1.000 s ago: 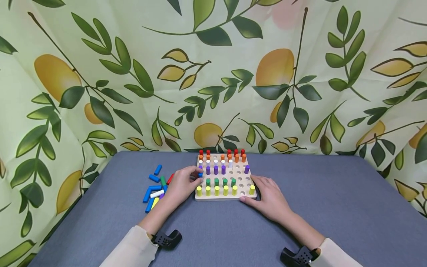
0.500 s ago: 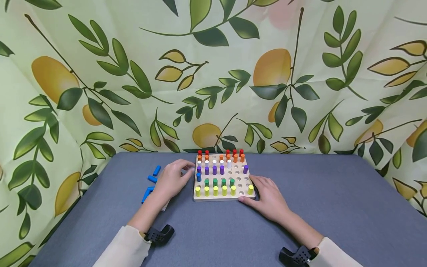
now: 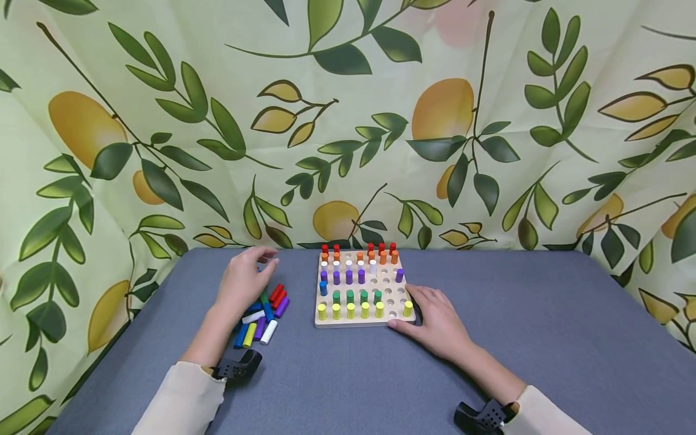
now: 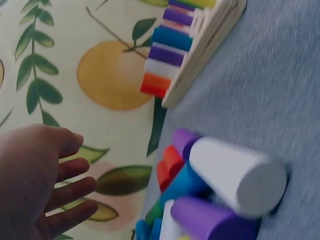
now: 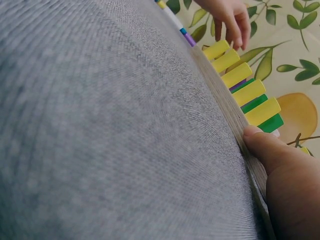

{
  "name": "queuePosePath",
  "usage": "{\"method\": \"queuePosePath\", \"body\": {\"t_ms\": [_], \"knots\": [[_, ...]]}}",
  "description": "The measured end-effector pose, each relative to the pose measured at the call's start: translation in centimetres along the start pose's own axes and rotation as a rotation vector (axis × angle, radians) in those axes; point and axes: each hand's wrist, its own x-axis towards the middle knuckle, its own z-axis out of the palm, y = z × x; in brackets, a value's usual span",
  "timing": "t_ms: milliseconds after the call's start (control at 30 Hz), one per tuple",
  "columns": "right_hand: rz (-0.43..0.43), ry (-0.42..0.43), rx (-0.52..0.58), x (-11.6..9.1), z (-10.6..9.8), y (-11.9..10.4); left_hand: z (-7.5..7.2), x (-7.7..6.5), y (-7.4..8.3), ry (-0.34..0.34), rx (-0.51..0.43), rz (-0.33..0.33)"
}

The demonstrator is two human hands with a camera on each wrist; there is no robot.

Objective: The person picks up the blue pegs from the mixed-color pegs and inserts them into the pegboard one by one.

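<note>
My left hand hovers over the far part of a pile of loose coloured pegs at the left; its fingers are loosely bent and nothing shows in them. In the left wrist view the same hand appears with fingers spread apart. A wooden pegboard lies in the middle, holding rows of red, orange, white, purple, green and yellow pegs. One blue peg stands at the left end of its row. My right hand grips the board's near right corner, thumb on the front edge and fingers along the right side.
The loose pile includes a white peg, a yellow peg, a purple peg and red pegs. A grey cloth covers the table. Behind it hangs a leaf-and-fruit patterned curtain.
My left hand has let go of the blue peg, now upright in the board, and moved left over the loose pegs. The right hand has stayed at the board's corner.
</note>
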Motion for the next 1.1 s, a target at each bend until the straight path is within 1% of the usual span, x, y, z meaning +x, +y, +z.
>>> {"method": "queuePosePath", "body": {"t_ms": [133,267,400,567,800,1100], "knots": [[-0.002,0.003,-0.004,0.0,0.0,0.0,-0.1,0.0,-0.9,0.012,0.008,-0.047],[-0.003,0.006,-0.006,0.0,0.0,0.1,0.2,-0.1,-1.7,0.004,0.032,-0.098],[-0.003,0.005,-0.008,0.0,0.1,0.1,0.5,-0.4,-2.4,-0.003,0.054,-0.13],[0.002,0.0,-0.011,0.0,0.1,0.1,0.8,-0.6,-3.0,-0.015,0.062,-0.145],[0.004,-0.006,-0.012,0.0,0.2,0.1,1.3,-0.9,-3.5,-0.08,0.063,-0.178],[0.001,-0.003,-0.017,0.0,0.2,0.1,1.5,-0.9,-3.7,-0.112,0.069,-0.195]]}}
